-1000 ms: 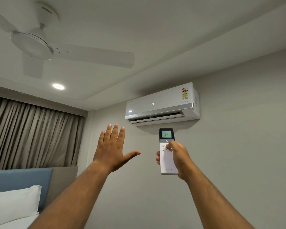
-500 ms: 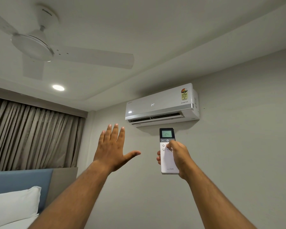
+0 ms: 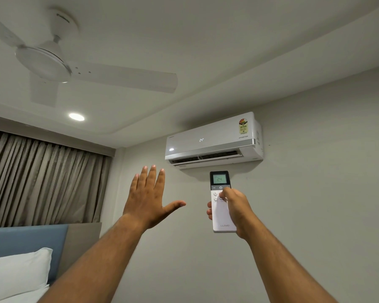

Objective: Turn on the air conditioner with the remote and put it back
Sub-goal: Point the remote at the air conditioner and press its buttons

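A white air conditioner [image 3: 212, 139] hangs high on the wall, its front showing 24 and its lower flap open. Just below it I hold a white remote [image 3: 221, 215] upright; its dark top screen reads 24. My right hand [image 3: 236, 209] is shut on the remote, thumb resting on the buttons under the power key. My left hand [image 3: 149, 199] is raised to the left of the remote, palm toward the wall, fingers straight and thumb spread, holding nothing.
A white ceiling fan [image 3: 46, 62] hangs at the upper left, beside a lit ceiling spot [image 3: 76, 117]. Brown curtains [image 3: 37, 180] cover the left wall. A blue headboard [image 3: 24, 239] and a white pillow [image 3: 15, 274] are at the lower left.
The flap on the air conditioner has opened a little wider. Both hands and the remote stay almost where they were.
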A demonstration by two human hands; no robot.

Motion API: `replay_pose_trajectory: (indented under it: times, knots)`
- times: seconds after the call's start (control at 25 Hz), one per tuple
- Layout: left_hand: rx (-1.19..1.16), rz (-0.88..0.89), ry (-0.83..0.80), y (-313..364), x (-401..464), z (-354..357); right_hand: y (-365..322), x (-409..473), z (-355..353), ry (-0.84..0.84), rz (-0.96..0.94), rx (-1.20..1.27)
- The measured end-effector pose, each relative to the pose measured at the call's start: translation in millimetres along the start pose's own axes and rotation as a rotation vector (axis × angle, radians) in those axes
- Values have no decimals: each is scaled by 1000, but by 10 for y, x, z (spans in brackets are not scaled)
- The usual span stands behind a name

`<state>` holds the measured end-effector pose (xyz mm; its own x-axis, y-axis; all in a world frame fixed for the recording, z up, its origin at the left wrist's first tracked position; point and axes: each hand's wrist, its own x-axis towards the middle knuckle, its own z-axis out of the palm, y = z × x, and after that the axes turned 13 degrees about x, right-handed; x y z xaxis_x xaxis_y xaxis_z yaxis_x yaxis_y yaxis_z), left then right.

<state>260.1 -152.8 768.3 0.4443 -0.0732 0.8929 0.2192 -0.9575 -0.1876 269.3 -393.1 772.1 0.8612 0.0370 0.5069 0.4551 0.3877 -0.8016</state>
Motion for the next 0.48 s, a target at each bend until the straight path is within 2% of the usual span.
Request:
replay_pose_trajectory:
  times: [0.48]
  knots:
    - [-2,-4,5,22,5,-42,-16,-33,2,5,-3,-21]
